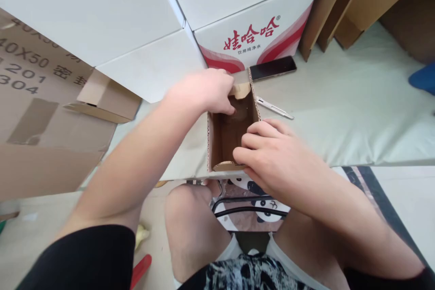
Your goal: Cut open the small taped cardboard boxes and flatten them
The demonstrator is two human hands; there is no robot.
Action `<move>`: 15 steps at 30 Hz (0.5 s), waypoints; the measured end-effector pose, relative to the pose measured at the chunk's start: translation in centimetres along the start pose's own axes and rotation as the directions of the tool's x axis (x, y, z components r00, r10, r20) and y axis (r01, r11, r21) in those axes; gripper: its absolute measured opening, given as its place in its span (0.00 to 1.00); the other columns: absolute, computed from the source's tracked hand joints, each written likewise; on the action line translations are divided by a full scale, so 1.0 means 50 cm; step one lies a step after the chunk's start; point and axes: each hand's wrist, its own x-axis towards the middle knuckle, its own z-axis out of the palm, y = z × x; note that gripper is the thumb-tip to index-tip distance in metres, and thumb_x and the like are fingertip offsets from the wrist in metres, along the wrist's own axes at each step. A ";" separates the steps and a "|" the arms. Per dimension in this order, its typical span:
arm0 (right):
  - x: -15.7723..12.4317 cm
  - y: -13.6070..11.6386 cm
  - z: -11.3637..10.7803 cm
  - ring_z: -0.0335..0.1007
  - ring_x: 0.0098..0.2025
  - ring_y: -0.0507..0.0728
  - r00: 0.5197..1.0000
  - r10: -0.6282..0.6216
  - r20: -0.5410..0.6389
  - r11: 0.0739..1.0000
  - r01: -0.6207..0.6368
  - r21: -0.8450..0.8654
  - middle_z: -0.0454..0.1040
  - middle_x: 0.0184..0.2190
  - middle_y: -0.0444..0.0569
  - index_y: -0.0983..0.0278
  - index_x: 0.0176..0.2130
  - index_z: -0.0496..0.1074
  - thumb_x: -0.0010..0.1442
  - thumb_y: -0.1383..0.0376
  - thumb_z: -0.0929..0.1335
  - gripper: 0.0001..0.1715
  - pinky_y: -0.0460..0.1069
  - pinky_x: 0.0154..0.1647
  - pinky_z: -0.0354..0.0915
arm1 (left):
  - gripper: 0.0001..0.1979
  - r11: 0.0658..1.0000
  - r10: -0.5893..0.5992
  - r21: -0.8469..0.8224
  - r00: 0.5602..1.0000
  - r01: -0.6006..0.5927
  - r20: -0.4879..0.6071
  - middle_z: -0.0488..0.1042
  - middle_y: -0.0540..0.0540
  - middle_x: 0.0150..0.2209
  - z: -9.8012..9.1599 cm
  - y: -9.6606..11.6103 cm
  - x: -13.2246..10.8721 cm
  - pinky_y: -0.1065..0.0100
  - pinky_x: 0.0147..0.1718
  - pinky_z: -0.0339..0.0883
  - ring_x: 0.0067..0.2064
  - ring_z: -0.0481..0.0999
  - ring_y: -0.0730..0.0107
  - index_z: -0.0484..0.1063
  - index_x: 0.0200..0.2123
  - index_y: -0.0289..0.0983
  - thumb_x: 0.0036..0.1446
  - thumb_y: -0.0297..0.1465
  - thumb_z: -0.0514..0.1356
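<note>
A small brown cardboard box [231,138] stands with its top open on the pale green surface. My left hand [212,90] is at the far left corner of the box, its fingers closed around the far wall and flap, thumb reaching inside. At the near right corner my right hand [268,152] grips the side wall and near edge, its fingertips over the rim. A small torn-edged flap [242,91] juts inward at the far end. The inside looks brown and shadowed. Just right of the box lies a slim silver utility knife [275,108].
A black phone [273,68] lies behind the box, against a white carton [254,41] with red print. Stacked white cartons rise behind. At left are a large brown carton [41,113] and a smaller one [107,95]. Cardboard sheets [326,13] lean at the back right.
</note>
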 end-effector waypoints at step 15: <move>-0.032 0.037 -0.009 0.54 0.74 0.65 0.992 0.002 -0.124 0.999 0.003 0.042 0.75 0.57 0.45 0.57 0.37 0.74 0.64 0.75 0.66 0.13 0.70 0.74 0.46 | 0.08 0.983 -0.183 -0.022 0.980 0.185 0.076 0.73 0.45 0.25 -0.013 -0.079 0.014 0.48 0.54 0.69 0.43 0.81 0.44 0.70 0.21 0.37 0.52 0.25 0.62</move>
